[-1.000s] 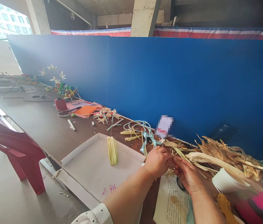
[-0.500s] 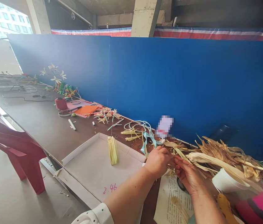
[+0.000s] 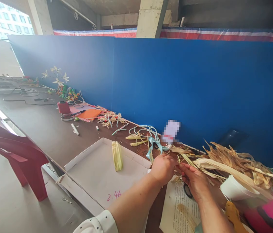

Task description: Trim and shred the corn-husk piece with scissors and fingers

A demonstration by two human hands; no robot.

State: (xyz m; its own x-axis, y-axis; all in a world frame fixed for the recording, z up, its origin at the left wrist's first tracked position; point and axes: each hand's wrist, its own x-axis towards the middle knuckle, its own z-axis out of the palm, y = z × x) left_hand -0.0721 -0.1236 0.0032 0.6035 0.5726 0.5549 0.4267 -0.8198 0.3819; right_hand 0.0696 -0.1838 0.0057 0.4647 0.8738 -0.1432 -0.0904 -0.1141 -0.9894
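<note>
My left hand (image 3: 162,168) is curled closed and pinches a thin strip of dried husk (image 3: 178,169) at its fingertips. My right hand (image 3: 194,182) meets it from the right, fingers pinched on the same strip. Both hands hover over a printed paper sheet (image 3: 176,212) on the brown table (image 3: 41,127). A heap of dried corn husks (image 3: 233,161) lies just right of my hands. A folded pale-yellow husk bundle (image 3: 117,156) rests in the white cardboard tray (image 3: 97,176) to the left.
A blue partition (image 3: 175,84) runs along the table's far edge. Light-blue ribbon (image 3: 151,137), a white cup (image 3: 233,189), scissors (image 3: 187,191), orange paper (image 3: 89,114), a maroon spool (image 3: 63,107) and straw flowers (image 3: 57,79) lie on the table. A red plastic chair (image 3: 17,155) stands at left.
My hands have stayed together over the paper; the fingers shifted slightly on the husk strip. Nothing else has moved.
</note>
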